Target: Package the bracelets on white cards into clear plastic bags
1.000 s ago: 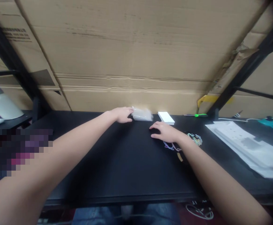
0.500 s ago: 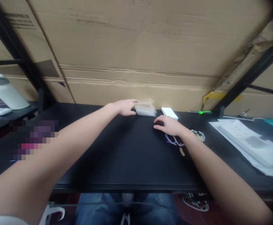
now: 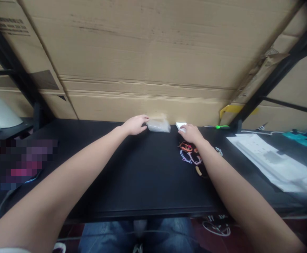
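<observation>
White box [image 3: 180,125], mostly hidden under the right hand [image 3: 191,134], cupped over it, grip unclear

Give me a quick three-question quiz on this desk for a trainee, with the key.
1. What is the right hand touching?
2. True or false: the clear plastic bag lies to the left of the left hand.
3. Fill the gap: the slim tool beyond the right hand has a ___ grip.

Key: 1. the white box; 2. false; 3. green.
</observation>
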`<state>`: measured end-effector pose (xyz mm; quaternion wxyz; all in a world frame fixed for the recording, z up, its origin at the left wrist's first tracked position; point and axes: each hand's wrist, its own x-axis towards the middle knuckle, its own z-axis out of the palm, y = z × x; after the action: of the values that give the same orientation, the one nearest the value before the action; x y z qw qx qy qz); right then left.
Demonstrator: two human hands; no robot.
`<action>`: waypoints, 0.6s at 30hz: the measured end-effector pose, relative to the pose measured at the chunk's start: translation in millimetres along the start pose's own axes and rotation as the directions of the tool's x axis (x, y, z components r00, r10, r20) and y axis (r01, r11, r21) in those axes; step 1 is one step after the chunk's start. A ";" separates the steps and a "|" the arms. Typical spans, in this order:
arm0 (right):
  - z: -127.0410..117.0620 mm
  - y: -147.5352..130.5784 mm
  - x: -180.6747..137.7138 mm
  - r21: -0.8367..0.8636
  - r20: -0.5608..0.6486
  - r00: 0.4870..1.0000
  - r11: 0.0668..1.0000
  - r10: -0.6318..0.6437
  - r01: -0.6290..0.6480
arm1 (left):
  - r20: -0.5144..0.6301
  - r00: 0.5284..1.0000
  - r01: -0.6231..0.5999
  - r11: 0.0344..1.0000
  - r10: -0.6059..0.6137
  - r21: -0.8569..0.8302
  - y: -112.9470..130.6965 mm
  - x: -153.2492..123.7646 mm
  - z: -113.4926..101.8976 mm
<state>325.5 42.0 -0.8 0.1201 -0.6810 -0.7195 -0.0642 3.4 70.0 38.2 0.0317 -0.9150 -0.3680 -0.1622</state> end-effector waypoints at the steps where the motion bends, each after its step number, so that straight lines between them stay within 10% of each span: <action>1: 0.8 1.4 0.7 0.013 0.000 1.000 1.000 -0.019 0.019 | -0.047 0.999 0.006 1.000 -0.006 -0.007 0.0 2.5 2.0; 11: 3.6 4.4 4.1 0.040 -0.064 0.983 0.985 0.170 -0.167 | -0.366 0.876 0.275 0.948 -0.315 -0.158 5.7 29.5 3.6; 15: 0.8 5.7 3.9 0.080 -0.113 0.971 0.976 0.212 -0.204 | -0.528 0.820 0.233 0.971 -0.222 -0.047 28.0 15.8 -28.0; 18: 0.1 5.4 1.9 0.091 -0.112 0.972 0.976 0.206 -0.196 | -0.418 0.906 0.105 0.992 -0.069 0.065 51.4 -10.5 -45.7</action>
<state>330.8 44.2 -0.8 0.1963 -0.7399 -0.6402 -0.0643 19.0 17.5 81.3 0.1414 -0.8401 -0.4000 -0.3380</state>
